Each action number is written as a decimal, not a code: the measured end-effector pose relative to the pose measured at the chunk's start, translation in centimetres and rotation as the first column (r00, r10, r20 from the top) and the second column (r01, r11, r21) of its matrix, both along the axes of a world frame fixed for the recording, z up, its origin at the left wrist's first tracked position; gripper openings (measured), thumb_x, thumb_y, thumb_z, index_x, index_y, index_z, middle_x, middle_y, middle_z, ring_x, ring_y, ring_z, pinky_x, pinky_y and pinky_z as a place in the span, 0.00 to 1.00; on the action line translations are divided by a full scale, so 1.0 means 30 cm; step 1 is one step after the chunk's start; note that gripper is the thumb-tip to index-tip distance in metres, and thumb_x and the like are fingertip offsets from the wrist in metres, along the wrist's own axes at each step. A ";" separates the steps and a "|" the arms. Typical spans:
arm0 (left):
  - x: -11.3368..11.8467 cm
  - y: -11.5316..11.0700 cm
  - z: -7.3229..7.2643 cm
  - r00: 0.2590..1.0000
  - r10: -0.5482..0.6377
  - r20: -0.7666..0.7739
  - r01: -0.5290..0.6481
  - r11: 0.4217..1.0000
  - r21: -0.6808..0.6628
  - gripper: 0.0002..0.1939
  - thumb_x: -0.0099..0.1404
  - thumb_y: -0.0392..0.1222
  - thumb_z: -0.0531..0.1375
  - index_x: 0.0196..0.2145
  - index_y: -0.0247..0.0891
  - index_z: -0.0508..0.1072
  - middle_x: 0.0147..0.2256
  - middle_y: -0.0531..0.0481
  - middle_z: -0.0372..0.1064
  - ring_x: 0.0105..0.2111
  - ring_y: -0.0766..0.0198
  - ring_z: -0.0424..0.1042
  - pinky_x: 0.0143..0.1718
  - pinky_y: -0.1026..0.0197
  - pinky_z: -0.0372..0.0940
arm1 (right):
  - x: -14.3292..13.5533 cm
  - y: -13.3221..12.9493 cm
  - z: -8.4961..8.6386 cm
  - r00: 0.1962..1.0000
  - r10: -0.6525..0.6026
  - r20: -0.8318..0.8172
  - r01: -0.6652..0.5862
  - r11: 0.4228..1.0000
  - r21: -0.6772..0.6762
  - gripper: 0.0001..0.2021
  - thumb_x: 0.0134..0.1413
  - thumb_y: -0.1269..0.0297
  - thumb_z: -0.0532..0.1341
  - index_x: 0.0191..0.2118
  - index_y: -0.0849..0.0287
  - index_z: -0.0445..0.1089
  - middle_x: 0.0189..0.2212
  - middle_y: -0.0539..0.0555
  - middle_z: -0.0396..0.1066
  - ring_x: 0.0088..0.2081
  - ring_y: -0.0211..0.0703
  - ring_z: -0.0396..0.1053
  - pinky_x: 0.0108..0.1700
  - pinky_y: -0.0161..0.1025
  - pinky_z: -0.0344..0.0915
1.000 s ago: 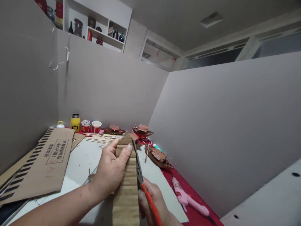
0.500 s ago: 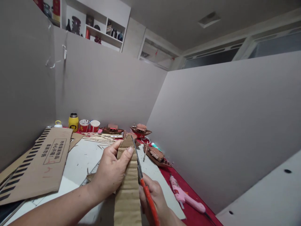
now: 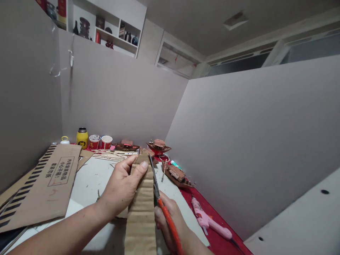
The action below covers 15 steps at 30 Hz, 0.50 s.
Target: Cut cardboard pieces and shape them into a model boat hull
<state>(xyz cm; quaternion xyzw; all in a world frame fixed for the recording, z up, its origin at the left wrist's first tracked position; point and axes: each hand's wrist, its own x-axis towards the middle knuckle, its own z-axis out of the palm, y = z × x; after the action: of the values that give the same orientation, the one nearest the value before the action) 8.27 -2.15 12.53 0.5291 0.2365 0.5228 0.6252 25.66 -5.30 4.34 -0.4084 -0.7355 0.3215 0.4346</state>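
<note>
A long ridged strip of brown cardboard (image 3: pixel 142 212) with a tapered top end stands over the middle of the table. My left hand (image 3: pixel 119 187) grips it near the top, thumb on the front face and fingers behind. Around the orange-red handles of a pair of scissors (image 3: pixel 168 221), my right hand (image 3: pixel 171 221) is closed. The dark blades point up along the strip's right edge, close to its tip. Part of the right hand's fingers is hidden behind the handles.
Printed cardboard (image 3: pixel 50 187) lies at the left. Thin sticks (image 3: pixel 111 154), a yellow bottle (image 3: pixel 82 138) and paper cups (image 3: pixel 106 142) sit at the back. Model boats, one nearby (image 3: pixel 177 175), and a pink glue gun (image 3: pixel 209 221) are at the right.
The cardboard strip and my left hand have shifted slightly left. The scissor blades now show a small gap from the strip's right edge near the top.
</note>
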 end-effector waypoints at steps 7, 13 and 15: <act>-0.010 -0.001 0.018 0.996 -0.008 -0.087 0.014 0.997 0.070 0.14 0.65 0.48 0.60 0.43 0.37 0.75 0.28 0.53 0.70 0.28 0.66 0.68 0.32 0.64 0.66 | 0.020 -0.006 0.006 1.000 0.006 0.018 -0.006 1.000 -0.017 0.19 0.60 0.46 0.55 0.39 0.59 0.67 0.26 0.48 0.60 0.23 0.36 0.54 0.22 0.31 0.57; -0.007 0.003 0.020 0.993 -0.007 -0.120 0.016 0.998 0.068 0.15 0.64 0.49 0.60 0.42 0.36 0.74 0.28 0.53 0.70 0.28 0.65 0.69 0.31 0.64 0.66 | 0.036 0.001 -0.018 0.998 -0.052 0.032 0.054 0.997 -0.049 0.13 0.61 0.53 0.57 0.32 0.57 0.62 0.24 0.46 0.58 0.21 0.34 0.52 0.21 0.31 0.55; -0.007 0.005 0.016 0.994 -0.011 -0.110 0.019 0.997 0.076 0.15 0.65 0.49 0.60 0.43 0.36 0.74 0.29 0.52 0.71 0.28 0.65 0.69 0.32 0.63 0.66 | 0.034 0.000 -0.023 0.998 -0.064 0.028 0.065 0.996 -0.063 0.13 0.61 0.54 0.57 0.32 0.57 0.61 0.22 0.45 0.57 0.21 0.33 0.51 0.21 0.30 0.54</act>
<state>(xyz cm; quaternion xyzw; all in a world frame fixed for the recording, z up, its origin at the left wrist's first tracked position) 8.07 -1.99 13.03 0.5825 0.2462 0.4970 0.5942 26.68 -5.30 3.66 -0.4497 -0.7169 0.3252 0.4220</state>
